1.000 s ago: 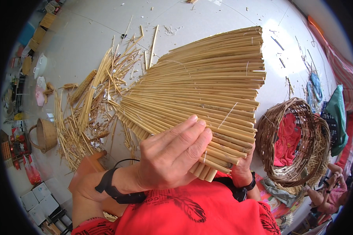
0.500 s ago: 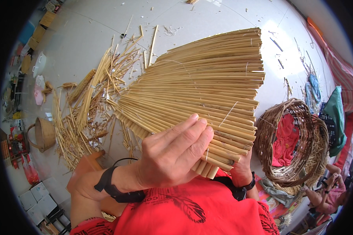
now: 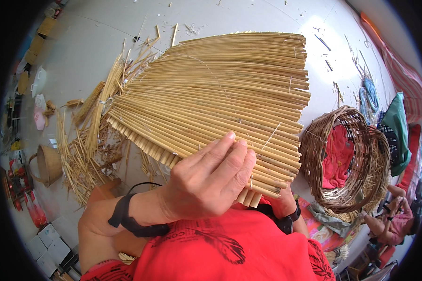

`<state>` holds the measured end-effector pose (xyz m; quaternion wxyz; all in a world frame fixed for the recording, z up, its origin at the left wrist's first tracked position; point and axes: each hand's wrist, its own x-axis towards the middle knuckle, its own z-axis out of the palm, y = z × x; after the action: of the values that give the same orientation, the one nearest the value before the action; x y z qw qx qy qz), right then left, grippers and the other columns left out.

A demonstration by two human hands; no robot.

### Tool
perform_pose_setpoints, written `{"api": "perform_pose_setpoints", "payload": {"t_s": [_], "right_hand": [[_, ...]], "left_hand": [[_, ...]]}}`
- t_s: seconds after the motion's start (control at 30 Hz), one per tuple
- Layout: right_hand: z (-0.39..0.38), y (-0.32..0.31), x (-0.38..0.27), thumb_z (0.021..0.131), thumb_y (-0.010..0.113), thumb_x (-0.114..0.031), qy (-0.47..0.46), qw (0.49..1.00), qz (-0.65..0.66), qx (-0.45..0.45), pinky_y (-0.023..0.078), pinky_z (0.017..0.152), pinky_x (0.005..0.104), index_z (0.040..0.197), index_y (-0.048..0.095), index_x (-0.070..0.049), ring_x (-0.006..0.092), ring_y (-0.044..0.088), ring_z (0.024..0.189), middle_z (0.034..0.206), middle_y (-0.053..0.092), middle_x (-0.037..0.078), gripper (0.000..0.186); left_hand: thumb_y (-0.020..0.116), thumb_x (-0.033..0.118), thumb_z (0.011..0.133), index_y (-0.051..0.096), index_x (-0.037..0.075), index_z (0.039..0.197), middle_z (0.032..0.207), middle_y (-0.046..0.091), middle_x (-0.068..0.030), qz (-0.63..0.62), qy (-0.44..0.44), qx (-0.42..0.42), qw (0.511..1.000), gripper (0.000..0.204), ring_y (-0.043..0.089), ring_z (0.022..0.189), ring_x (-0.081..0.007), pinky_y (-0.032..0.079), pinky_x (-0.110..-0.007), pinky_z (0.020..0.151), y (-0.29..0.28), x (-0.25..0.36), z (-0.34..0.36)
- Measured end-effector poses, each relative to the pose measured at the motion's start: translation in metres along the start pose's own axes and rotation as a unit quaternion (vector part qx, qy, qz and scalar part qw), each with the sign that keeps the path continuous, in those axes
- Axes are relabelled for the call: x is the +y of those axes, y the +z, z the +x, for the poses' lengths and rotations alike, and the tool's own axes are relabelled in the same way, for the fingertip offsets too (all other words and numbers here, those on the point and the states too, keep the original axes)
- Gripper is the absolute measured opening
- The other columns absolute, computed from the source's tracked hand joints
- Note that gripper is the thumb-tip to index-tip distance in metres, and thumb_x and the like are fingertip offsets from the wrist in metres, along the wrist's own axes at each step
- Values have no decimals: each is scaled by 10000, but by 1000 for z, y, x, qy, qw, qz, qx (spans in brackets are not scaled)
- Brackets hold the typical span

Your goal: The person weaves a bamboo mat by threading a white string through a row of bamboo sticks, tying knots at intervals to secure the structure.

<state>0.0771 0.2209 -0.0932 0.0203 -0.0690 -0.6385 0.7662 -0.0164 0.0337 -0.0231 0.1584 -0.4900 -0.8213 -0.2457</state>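
A fan-shaped mat of straw stalks [image 3: 211,89], stitched with white thread, spans the middle of the view, its narrow end to the left and its wide cut ends to the right. My left hand [image 3: 213,175] lies over its near edge, fingers together on top of the stalks; the thumb is hidden. A folded or second layer of stalks shows along that near edge. At the mat's near right corner, my right hand [image 3: 282,202] holds from below, most of its fingers hidden by the stalks. A loose white thread end rests on top, just right of my left fingertips.
Loose straw stalks [image 3: 77,164] litter the floor at left, beside a small handled basket [image 3: 49,164]. To the right stands a large wicker basket [image 3: 314,161] with red cloth [image 3: 337,159] inside. Another person [image 3: 391,220] sits at the far right.
The mat has shifted a little left and turned slightly, so its narrow end now lies farther left over the straw pile. Both hands keep their places on it. The view has shifted slightly.
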Motion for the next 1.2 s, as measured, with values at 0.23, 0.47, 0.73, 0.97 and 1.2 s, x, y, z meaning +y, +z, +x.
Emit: {"api": "perform_pose_setpoints", "payload": {"t_s": [0.23, 0.47, 0.73, 0.97, 1.2], "right_hand": [[-1, 0, 2, 934, 606, -84, -19, 1000, 4, 11, 543, 893, 347, 1247, 603, -29, 194, 638, 1075, 1215, 648, 110, 318], [0, 1, 4, 951, 580, -98, -33, 999, 5, 13, 546, 886, 346, 1270, 583, -35, 197, 640, 1075, 1217, 645, 118, 325], [-1, 1, 6, 971, 551, -115, -57, 998, 4, 21, 548, 878, 346, 1296, 562, -42, 201, 642, 1075, 1220, 641, 127, 333], [2, 3, 14, 989, 525, -130, -102, 995, -5, 17, 550, 871, 346, 1319, 542, -47, 204, 643, 1074, 1222, 637, 135, 341], [2, -5, -22, 930, 526, 17, 84, 985, 39, 146, 524, 769, 251, 1212, 590, 6, 127, 641, 894, 1152, 639, 101, 289]], "left_hand": [[609, 112, 764, 687, -62, 996, 961, 669, -187, -3, -1, 0, 1000, 300, 687, 938, -350, 609, -383, 772, 3, 1, 1], [629, 80, 713, 697, -40, 1010, 993, 685, -188, 7, 7, -2, 1000, 328, 700, 949, -339, 608, -370, 730, 4, -2, 0], [647, 105, 715, 697, -35, 1012, 977, 682, -181, 15, 14, 9, 1000, 332, 699, 946, -340, 609, -371, 728, 9, -1, -1], [635, 83, 734, 698, -25, 1016, 998, 680, -173, 10, 17, -4, 1000, 308, 691, 973, -333, 608, -377, 744, 7, 2, -1], [627, 99, 756, 685, -47, 1004, 1012, 667, -182, 32, 59, -22, 997, 294, 674, 982, -358, 602, -399, 793, 4, -7, -16]]}}
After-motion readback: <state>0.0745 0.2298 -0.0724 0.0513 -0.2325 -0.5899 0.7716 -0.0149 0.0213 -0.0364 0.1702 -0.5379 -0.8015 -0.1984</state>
